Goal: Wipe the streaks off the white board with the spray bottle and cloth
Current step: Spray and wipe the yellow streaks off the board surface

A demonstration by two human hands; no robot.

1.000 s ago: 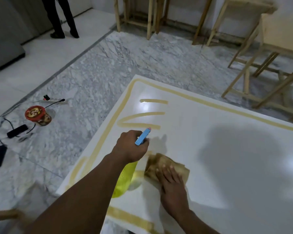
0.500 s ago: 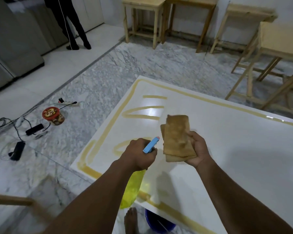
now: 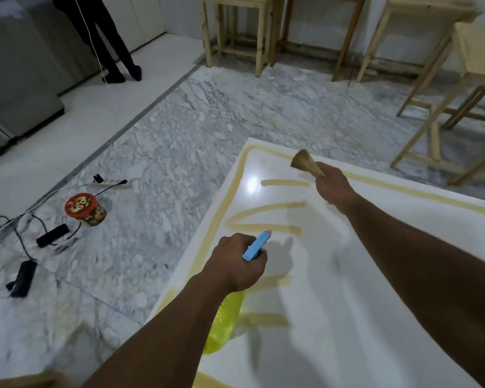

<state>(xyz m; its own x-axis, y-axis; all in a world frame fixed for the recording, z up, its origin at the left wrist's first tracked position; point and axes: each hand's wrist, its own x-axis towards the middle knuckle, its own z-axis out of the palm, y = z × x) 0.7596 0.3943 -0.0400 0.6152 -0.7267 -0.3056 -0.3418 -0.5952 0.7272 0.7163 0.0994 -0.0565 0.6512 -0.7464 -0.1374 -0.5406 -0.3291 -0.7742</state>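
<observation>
The white board [image 3: 333,289] lies flat, marked with yellowish streaks [image 3: 266,222] along its border and across its left part. My left hand [image 3: 235,264] grips a spray bottle [image 3: 224,323] with a yellow-green body and a blue head, held above the board's left edge. My right hand [image 3: 333,186] is stretched toward the far left corner, holding a crumpled tan cloth [image 3: 305,163] above the board near the top streak.
Several wooden stools and tables [image 3: 235,29] stand at the back and right. On the marble floor to the left sit a red-lidded tub [image 3: 84,208], black adapters and cables [image 3: 25,275]. A person's legs [image 3: 109,37] stand far left by grey cabinets.
My right hand lifted the cloth off the board, then reached forward to the far left corner. The left hand kept the spray bottle near the board's left edge. The view tilted upward.
</observation>
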